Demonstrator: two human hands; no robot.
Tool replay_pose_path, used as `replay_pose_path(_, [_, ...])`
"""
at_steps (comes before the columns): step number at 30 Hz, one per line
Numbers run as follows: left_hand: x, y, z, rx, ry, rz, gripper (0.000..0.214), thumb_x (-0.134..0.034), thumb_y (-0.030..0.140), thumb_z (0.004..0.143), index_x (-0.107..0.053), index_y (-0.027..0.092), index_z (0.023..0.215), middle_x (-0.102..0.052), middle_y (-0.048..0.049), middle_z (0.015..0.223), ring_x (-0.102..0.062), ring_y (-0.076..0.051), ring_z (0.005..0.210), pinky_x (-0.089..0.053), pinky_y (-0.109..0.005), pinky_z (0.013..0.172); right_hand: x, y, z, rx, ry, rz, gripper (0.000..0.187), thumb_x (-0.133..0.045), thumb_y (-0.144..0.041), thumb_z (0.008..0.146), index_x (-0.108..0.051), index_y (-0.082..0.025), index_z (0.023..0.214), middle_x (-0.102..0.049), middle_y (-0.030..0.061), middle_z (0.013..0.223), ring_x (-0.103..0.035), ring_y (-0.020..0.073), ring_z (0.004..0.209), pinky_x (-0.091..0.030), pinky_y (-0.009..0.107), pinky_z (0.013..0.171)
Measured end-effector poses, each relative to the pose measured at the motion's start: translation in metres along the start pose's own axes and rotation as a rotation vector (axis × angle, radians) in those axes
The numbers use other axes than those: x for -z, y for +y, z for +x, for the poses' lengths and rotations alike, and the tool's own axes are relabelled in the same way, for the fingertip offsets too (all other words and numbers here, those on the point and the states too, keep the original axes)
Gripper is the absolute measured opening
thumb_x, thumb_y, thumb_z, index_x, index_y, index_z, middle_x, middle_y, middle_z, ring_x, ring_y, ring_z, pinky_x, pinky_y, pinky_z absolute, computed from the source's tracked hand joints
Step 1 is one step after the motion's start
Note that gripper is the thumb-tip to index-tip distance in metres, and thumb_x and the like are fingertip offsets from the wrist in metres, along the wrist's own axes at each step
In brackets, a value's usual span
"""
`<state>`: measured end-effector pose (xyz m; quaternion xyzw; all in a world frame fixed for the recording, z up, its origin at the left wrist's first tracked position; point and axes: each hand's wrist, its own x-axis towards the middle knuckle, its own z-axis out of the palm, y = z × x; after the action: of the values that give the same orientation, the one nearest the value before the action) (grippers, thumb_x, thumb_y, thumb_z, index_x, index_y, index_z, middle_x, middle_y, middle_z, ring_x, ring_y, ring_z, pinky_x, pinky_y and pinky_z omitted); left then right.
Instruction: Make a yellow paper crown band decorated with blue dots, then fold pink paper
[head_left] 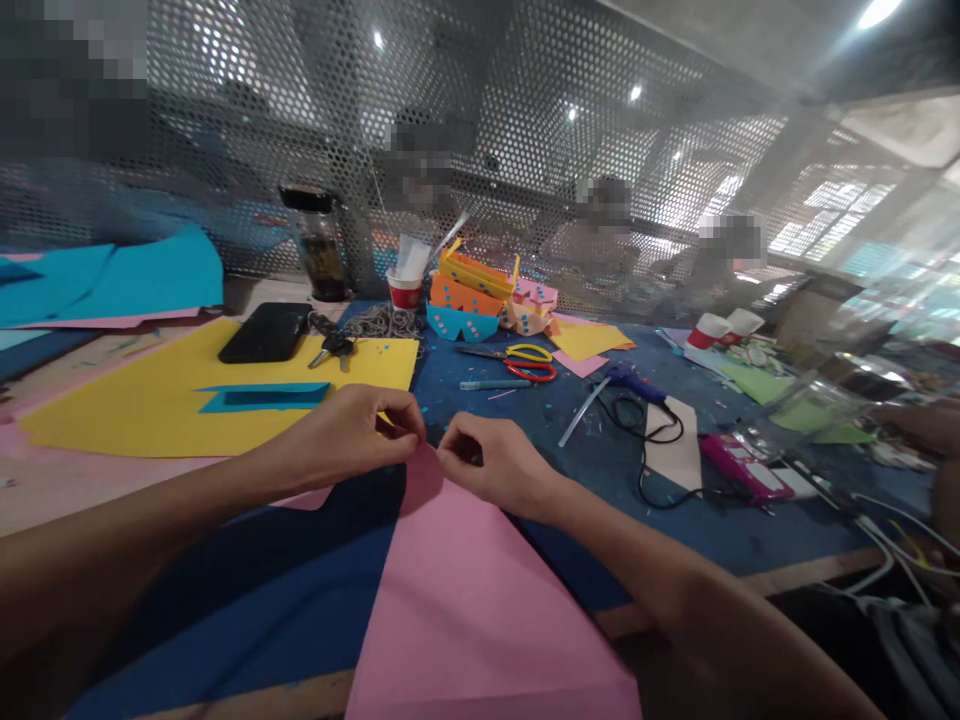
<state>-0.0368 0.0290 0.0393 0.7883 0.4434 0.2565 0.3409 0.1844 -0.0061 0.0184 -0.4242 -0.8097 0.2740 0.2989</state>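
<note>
A large pink paper sheet (pixel 480 600) stretches from the table's front edge toward the middle, narrowing to its far end. My left hand (pixel 367 430) pinches that far end from the left, thumb and forefinger pressed together. From the right, my right hand (pixel 495 460) grips the same end with curled fingers, close beside the left. Beyond my left hand lies a folded blue paper strip (pixel 266 397) on a yellow sheet (pixel 135 400). Scissors (pixel 529 362) with red and yellow handles and a blue-grey pen-like cutter (pixel 495 385) lie past my hands.
A black phone (pixel 266 332) and keys (pixel 332 342) rest on the yellow sheet. Behind stand a jar (pixel 319 250), a paper cup (pixel 406 290) and folded paper pieces (pixel 469 298). To the right lie a blue glue gun (pixel 635 383) with its cord and a magenta box (pixel 744 468).
</note>
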Motion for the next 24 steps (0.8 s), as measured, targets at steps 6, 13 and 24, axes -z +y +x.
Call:
replay_pose_path(6, [0.007,-0.008,0.006,-0.012,0.021,0.021,0.011,-0.066,0.027,0.070,-0.076,0.025,0.070,-0.077,0.0013,0.068,-0.073,-0.021,0.067,-0.051,-0.025,0.060,0.003,-0.001,0.000,-0.015,-0.011,-0.002,0.005,-0.063,-0.021,0.089,-0.064,-0.021,0.084,-0.067,-0.0023,0.076,-0.059,0.0120,0.069,-0.039,0.024,0.064])
replay_pose_path(13, [0.016,-0.017,0.011,-0.005,0.024,0.083,0.013,-0.066,0.029,0.071,-0.079,0.025,0.071,-0.078,0.0011,0.068,-0.070,-0.019,0.066,-0.049,-0.024,0.060,0.002,0.004,0.001,-0.015,0.004,0.026,0.006,-0.062,-0.020,0.088,-0.062,-0.021,0.082,-0.065,-0.0034,0.074,-0.057,0.0113,0.068,-0.040,0.024,0.065])
replay_pose_path(24, [0.019,-0.020,0.014,0.188,0.030,-0.551,0.036,-0.080,0.050,0.071,-0.080,0.022,0.093,-0.078,-0.0084,0.088,-0.073,-0.027,0.086,-0.063,-0.039,0.079,0.007,0.003,0.003,-0.093,0.077,0.162,0.008,-0.061,-0.023,0.088,-0.062,-0.020,0.081,-0.064,-0.0032,0.075,-0.058,0.0119,0.068,-0.044,0.024,0.066])
